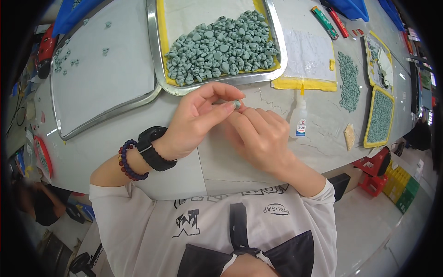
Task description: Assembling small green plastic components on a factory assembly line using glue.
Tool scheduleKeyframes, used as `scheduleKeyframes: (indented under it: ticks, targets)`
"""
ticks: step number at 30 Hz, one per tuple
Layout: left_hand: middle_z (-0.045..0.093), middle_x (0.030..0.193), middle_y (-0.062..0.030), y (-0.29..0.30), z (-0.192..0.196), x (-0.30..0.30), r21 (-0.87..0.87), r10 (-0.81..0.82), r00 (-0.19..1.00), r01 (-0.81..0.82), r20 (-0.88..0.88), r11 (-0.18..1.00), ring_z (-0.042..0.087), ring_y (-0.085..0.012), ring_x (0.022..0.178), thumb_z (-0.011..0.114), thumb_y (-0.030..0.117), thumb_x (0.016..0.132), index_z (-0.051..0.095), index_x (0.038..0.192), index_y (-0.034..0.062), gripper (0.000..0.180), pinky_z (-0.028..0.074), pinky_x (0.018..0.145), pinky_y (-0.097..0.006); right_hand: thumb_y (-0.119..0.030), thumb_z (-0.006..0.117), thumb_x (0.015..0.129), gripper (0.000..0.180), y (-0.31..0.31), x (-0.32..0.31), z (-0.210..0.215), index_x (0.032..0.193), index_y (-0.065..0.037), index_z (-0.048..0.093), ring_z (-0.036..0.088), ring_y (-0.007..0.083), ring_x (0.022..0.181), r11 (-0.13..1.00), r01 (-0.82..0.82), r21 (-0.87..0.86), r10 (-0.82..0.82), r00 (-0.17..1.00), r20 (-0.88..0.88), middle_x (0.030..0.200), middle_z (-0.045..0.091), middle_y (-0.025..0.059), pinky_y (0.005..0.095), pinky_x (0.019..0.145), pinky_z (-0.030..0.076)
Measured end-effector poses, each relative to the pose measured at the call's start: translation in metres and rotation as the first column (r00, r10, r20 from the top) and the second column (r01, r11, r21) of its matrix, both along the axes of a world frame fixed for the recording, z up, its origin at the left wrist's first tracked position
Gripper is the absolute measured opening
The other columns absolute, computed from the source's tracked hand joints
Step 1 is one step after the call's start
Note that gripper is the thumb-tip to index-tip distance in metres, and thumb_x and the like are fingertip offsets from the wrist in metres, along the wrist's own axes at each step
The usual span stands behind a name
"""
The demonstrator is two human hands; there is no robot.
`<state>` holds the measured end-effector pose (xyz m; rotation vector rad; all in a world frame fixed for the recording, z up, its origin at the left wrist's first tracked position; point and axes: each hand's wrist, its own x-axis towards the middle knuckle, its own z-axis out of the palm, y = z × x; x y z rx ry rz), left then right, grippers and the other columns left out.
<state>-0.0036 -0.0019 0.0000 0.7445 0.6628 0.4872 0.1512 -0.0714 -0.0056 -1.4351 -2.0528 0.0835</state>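
Between thumb and fingertips, my left hand (196, 117) pinches a small grey-green moulded piece (237, 105). My right hand (263, 136) meets it there, its fingers curled and their tips hidden behind the knuckles, so what they grip cannot be made out. Just beyond the hands lies a metal tray (155, 51), lined with yellow-edged white cloth and heaped with grey-green pieces (221, 48) of the same colour. A clear glue bottle (300, 117) with a yellow nozzle stands to the right of my right hand.
A second metal tray (106, 111) at left carries a few scattered pieces on white paper. Rightward are a yellow-edged cloth pad (304, 55), a pile of tiny green parts (349, 81), and a yellow-rimmed tray (368, 134) of more parts. Green (324, 22) and red (338, 22) boxes lie beyond.
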Motion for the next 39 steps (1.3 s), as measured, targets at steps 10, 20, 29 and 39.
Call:
scheduleKeyframes:
  ticks: [10, 20, 29, 39]
  targets:
    - [0.054, 0.108, -0.0052, 0.0, 0.004, -0.002, -0.032, -0.012, 1.0, 0.012, -0.009, 0.999, 0.054, -0.011, 0.1, 0.052, 0.005, 0.091, 0.051, 0.112, 0.0026, 0.021, 0.045, 0.085, -0.026, 0.001, 0.07, 0.06, 0.028, 0.0, 0.012, 0.006, 0.085, -0.006, 0.061, 0.052, 0.0152, 0.049, 0.998, -0.046, 0.032, 0.048, 0.996, -0.071, 0.065, 0.054, 0.0011, 0.0282, 0.043, 0.038]
    - [0.053, 0.11, -0.0062, -0.001, -0.001, -0.002, 0.039, -0.016, 1.0, 0.017, -0.014, 0.999, 0.055, -0.0121, 0.102, 0.052, 0.004, 0.091, 0.05, 0.112, 0.0018, 0.021, 0.048, 0.086, -0.027, -0.003, 0.069, 0.061, 0.022, 0.001, 0.013, 0.012, 0.08, -0.008, 0.059, 0.047, 0.0131, 0.047, 1.0, 0.003, -0.01, -0.004, 0.998, -0.07, 0.061, 0.047, -0.0009, 0.0276, 0.042, 0.035]
    - [0.052, 0.109, -0.0073, 0.0, 0.001, -0.002, -0.002, -0.02, 1.0, 0.02, 0.008, 1.0, 0.055, -0.0142, 0.102, 0.052, 0.003, 0.09, 0.049, 0.111, 0.0007, 0.021, 0.05, 0.089, -0.031, -0.005, 0.069, 0.062, 0.019, -0.001, 0.018, 0.014, 0.079, -0.008, 0.061, 0.047, 0.012, 0.049, 0.999, -0.05, -0.009, 0.049, 0.994, -0.098, 0.062, 0.046, -0.0014, 0.027, 0.043, 0.035]
    - [0.054, 0.113, -0.0097, 0.001, 0.001, -0.003, 0.001, -0.023, 0.999, 0.023, 0.027, 1.0, 0.057, -0.0158, 0.105, 0.052, 0.001, 0.09, 0.05, 0.112, -0.0036, 0.022, 0.051, 0.091, -0.032, -0.007, 0.072, 0.064, 0.018, 0.003, 0.028, 0.015, 0.08, -0.007, 0.063, 0.046, 0.013, 0.049, 0.997, -0.073, 0.017, 0.075, 0.993, -0.09, 0.061, 0.045, -0.0011, 0.0282, 0.043, 0.033]
